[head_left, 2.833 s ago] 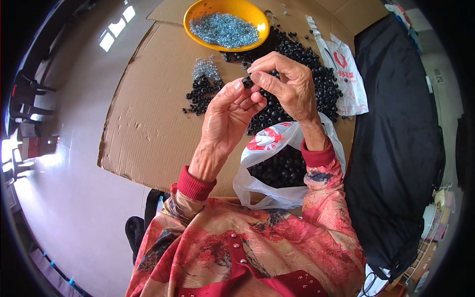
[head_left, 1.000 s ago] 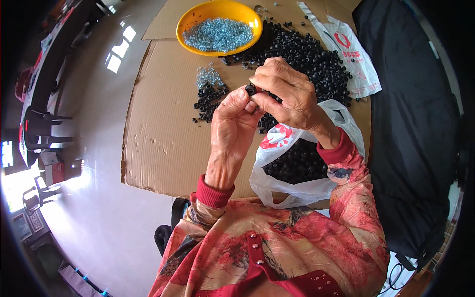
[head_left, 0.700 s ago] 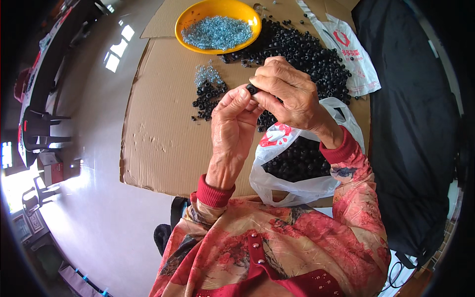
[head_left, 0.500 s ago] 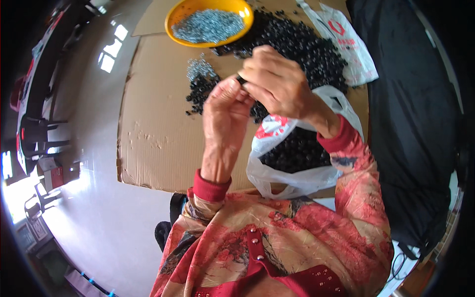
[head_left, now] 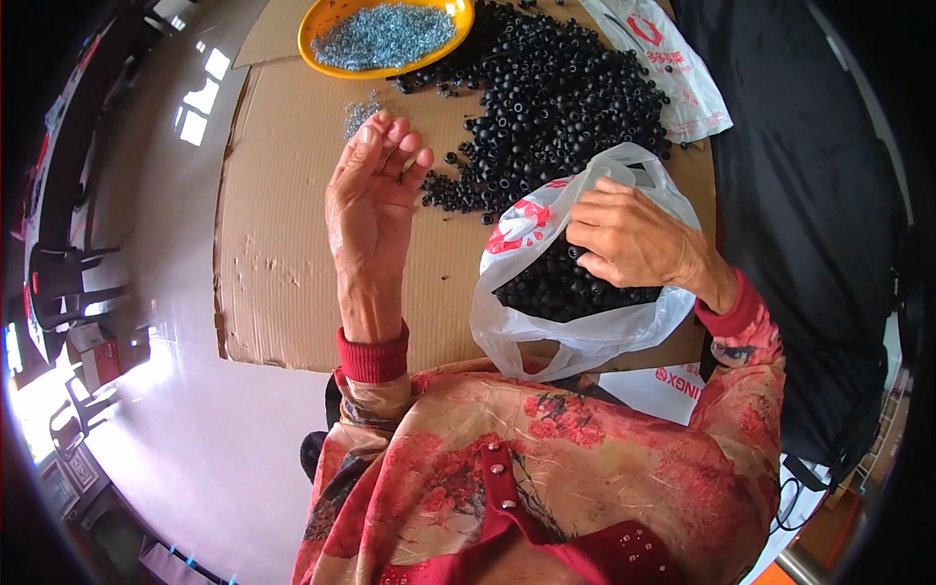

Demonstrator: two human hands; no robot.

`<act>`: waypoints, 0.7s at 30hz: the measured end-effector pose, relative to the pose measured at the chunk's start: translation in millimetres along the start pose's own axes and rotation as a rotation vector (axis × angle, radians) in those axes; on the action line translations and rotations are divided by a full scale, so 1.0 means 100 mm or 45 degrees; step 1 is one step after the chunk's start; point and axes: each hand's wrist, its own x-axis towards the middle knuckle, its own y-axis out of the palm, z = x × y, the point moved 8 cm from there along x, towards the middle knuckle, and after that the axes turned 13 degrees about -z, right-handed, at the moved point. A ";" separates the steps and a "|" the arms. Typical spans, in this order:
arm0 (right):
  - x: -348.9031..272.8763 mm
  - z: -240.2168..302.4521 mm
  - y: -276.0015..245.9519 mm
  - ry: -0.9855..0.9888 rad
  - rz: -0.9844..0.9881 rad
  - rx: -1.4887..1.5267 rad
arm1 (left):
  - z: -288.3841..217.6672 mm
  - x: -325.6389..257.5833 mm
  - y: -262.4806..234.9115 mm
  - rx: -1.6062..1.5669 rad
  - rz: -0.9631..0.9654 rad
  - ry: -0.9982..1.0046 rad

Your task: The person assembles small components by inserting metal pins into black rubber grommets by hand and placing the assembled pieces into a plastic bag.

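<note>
My left hand (head_left: 375, 200) is raised over the cardboard, palm up and fingers curled in. Something tiny and dark shows by its curled fingers, too small to name. Behind its fingertips lies a little pile of small clear pieces (head_left: 359, 112). My right hand (head_left: 639, 234) hovers at the mouth of a white plastic bag (head_left: 575, 341), thumb and fingers apart. Inside the bag are many black round pieces (head_left: 551, 292). One black ring-like piece sits right by the right thumb; whether it is touched I cannot tell.
A heap of black hollow pieces (head_left: 556, 97) spreads over the cardboard (head_left: 283, 224). A yellow bowl (head_left: 304, 44) of small clear pieces stands at the far edge. Another white plastic bag (head_left: 697, 93) lies flat at the far right, beside black fabric (head_left: 799, 195).
The hands were together around a small black piece; now they are apart. My right hand has moved down and right to the bag, my left hand to the left.
</note>
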 end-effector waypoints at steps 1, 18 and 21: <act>-0.04 -0.03 0.01 0.012 -0.016 -0.087 | -0.01 0.00 0.00 0.009 0.000 0.009; 1.17 -0.89 0.86 -0.081 -0.151 -0.117 | 0.01 0.15 -0.27 0.033 -0.152 0.023; 1.24 -0.83 1.05 -0.131 -0.049 -0.146 | 0.02 0.20 -0.36 0.022 -0.171 -0.011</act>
